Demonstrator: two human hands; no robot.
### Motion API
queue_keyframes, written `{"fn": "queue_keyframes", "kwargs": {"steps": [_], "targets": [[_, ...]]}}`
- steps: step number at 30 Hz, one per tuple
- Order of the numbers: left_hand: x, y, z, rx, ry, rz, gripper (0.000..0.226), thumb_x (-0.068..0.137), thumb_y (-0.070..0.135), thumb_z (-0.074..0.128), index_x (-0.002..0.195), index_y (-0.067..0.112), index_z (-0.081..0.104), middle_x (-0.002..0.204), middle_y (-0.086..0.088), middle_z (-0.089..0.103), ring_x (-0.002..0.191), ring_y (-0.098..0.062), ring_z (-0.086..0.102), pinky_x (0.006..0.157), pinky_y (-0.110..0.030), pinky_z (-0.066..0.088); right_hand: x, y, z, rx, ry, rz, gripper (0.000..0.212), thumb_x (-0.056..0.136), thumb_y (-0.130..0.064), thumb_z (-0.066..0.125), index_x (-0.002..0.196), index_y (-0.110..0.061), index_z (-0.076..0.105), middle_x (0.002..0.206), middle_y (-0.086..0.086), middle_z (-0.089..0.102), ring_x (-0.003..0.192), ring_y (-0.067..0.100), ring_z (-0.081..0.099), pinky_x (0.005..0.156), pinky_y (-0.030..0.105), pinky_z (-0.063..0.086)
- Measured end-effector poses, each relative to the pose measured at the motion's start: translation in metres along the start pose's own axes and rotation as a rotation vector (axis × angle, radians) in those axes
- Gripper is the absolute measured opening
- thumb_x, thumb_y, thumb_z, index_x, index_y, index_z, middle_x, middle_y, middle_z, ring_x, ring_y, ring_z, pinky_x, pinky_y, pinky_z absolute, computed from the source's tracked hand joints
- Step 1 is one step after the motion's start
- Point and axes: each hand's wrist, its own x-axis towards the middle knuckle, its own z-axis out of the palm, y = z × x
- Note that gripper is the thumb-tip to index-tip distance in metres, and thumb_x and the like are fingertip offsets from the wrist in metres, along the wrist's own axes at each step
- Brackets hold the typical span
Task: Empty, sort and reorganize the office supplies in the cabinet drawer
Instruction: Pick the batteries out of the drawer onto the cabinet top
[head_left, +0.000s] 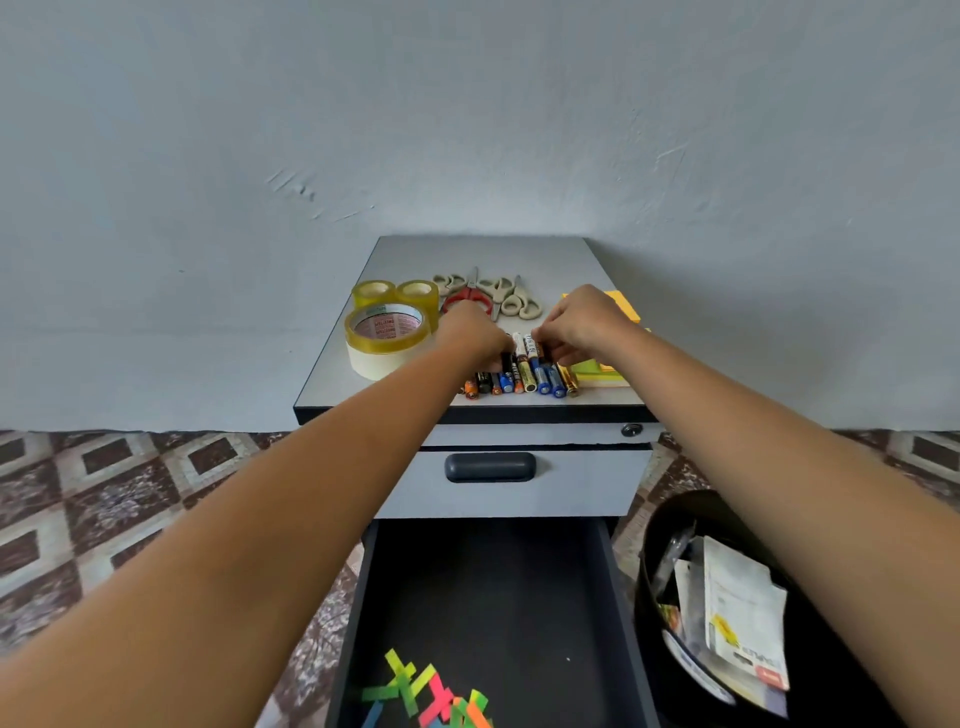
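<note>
Both arms reach forward over the open drawer (621, 597) to the top of the grey cabinet (483, 254), where the sorted supplies lie.

A row of batteries (524, 376) lies side by side near the front edge of the cabinet top, their ends pointing toward the person. The left hand (475, 335) comes down on the left part of the row with its fingers bent over the batteries. Whether it grips them or only presses on them cannot be told. The right hand (587, 322) has its fingers curled and pinches the far ends of the batteries at the right part of the row.

To the left of the batteries stands a large roll of clear tape (387, 338) stacked on a cream roll, with two smaller clear rolls (374, 293) just behind it. Behind the hands lie several pairs of scissors (511, 301), one with red handles and the others beige. A yellow sticky-note pad (626, 306) shows past the right hand, and a green pad (597, 371) lies just to the right of the batteries.

Below the top, a shallow drawer front carries a lock (631, 429), and the next drawer, with a dark handle (490, 466), is closed. The pulled-out drawer below it has a dark bottom, and a loose heap of bright sticky flags (431, 693) lies at its near end.

A black bin (657, 545) stands on the patterned tile floor (130, 493) to the right of the drawer and holds papers and wrappers (743, 613).
</note>
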Motion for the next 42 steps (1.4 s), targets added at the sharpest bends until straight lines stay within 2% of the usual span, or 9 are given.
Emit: {"fn": "queue_keyframes", "kwargs": {"steps": [3, 8, 12, 20, 24, 26, 31, 36, 42], "targets": [[0.006, 0.002, 0.002, 0.02, 0.004, 0.004, 0.024, 0.081, 0.019, 0.072, 0.071, 0.006, 0.055, 0.086, -0.014, 0.069, 0.08, -0.024, 0.069, 0.079, -0.037, 0.058, 0.008, -0.002, 0.007, -0.071, -0.016, 0.017, 0.027, 0.083, -0.01, 0.071, 0.102, 0.008, 0.065, 0.084, 0.02, 0.066, 0.06, 0.024, 0.061, 0.059, 0.033, 0.056], [0.012, 0.006, 0.005, 0.023, -0.023, 0.029, 0.026, 0.083, 0.016, 0.07, 0.097, -0.005, 0.063, 0.089, -0.017, 0.071, 0.085, -0.025, 0.071, 0.082, -0.039, 0.057, 0.016, -0.003, 0.012, -0.141, -0.011, 0.028, 0.026, 0.083, -0.012, 0.071, 0.101, 0.006, 0.065, 0.084, 0.017, 0.066, 0.059, 0.021, 0.061, 0.061, 0.032, 0.056], [0.015, 0.006, 0.005, 0.054, -0.023, 0.046, 0.015, 0.081, 0.007, 0.069, 0.09, -0.005, 0.065, 0.09, -0.022, 0.071, 0.088, -0.029, 0.07, 0.083, -0.044, 0.056, 0.017, -0.003, 0.012, -0.154, -0.035, 0.026, 0.027, 0.084, -0.013, 0.07, 0.102, 0.006, 0.065, 0.083, 0.016, 0.065, 0.056, 0.019, 0.058, 0.056, 0.029, 0.053], [0.01, 0.001, -0.001, -0.014, -0.03, 0.046, 0.019, 0.083, 0.003, 0.064, 0.097, -0.009, 0.066, 0.091, -0.023, 0.07, 0.09, -0.034, 0.069, 0.084, -0.046, 0.056, 0.014, -0.003, 0.012, -0.158, -0.035, -0.006, 0.029, 0.084, -0.012, 0.07, 0.106, 0.006, 0.064, 0.088, 0.017, 0.066, 0.057, 0.018, 0.058, 0.054, 0.028, 0.053], [0.001, 0.003, -0.004, -0.01, -0.021, 0.095, 0.007, 0.087, 0.004, 0.059, 0.084, 0.001, 0.065, 0.092, -0.022, 0.069, 0.086, -0.031, 0.069, 0.075, -0.042, 0.059, 0.009, -0.002, 0.009, -0.156, -0.01, -0.049, 0.028, 0.087, -0.014, 0.067, 0.108, 0.004, 0.064, 0.093, 0.018, 0.069, 0.07, 0.023, 0.065, 0.063, 0.031, 0.056], [-0.006, 0.004, -0.007, -0.001, -0.01, 0.137, 0.012, 0.088, 0.005, 0.058, 0.078, 0.009, 0.063, 0.089, -0.018, 0.068, 0.082, -0.028, 0.068, 0.067, -0.034, 0.059, 0.004, -0.001, 0.006, -0.129, 0.008, -0.084, 0.026, 0.088, -0.014, 0.064, 0.109, 0.001, 0.064, 0.089, 0.016, 0.068, 0.071, 0.022, 0.065, 0.064, 0.031, 0.056], [-0.03, -0.001, -0.02, -0.01, 0.041, 0.261, 0.013, 0.088, 0.012, 0.059, 0.098, 0.006, 0.066, 0.085, -0.005, 0.062, 0.082, -0.023, 0.064, 0.076, -0.039, 0.058, -0.024, 0.003, -0.001, -0.051, 0.048, -0.179, 0.02, 0.091, -0.016, 0.059, 0.107, -0.007, 0.068, 0.089, 0.009, 0.068, 0.076, 0.019, 0.068, 0.069, 0.033, 0.058], [-0.078, -0.021, -0.036, 0.02, -0.034, 0.387, 0.015, 0.089, 0.018, 0.061, 0.102, 0.013, 0.066, 0.082, -0.003, 0.066, 0.079, -0.018, 0.063, 0.073, -0.032, 0.055, -0.071, 0.014, 0.002, -0.112, -0.002, -0.378, 0.018, 0.089, -0.02, 0.061, 0.103, -0.015, 0.071, 0.091, 0.0, 0.069, 0.089, 0.016, 0.065, 0.083, 0.038, 0.054], [-0.134, -0.083, -0.031, 0.121, -0.131, 0.354, 0.017, 0.089, 0.022, 0.062, 0.106, 0.02, 0.066, 0.092, 0.004, 0.067, 0.085, -0.008, 0.062, 0.073, -0.006, 0.045, -0.128, 0.041, 0.03, -0.126, -0.149, -0.445, 0.022, 0.088, -0.024, 0.064, 0.109, -0.018, 0.069, 0.099, -0.004, 0.068, 0.092, 0.006, 0.063, 0.087, 0.018, 0.048]]}}
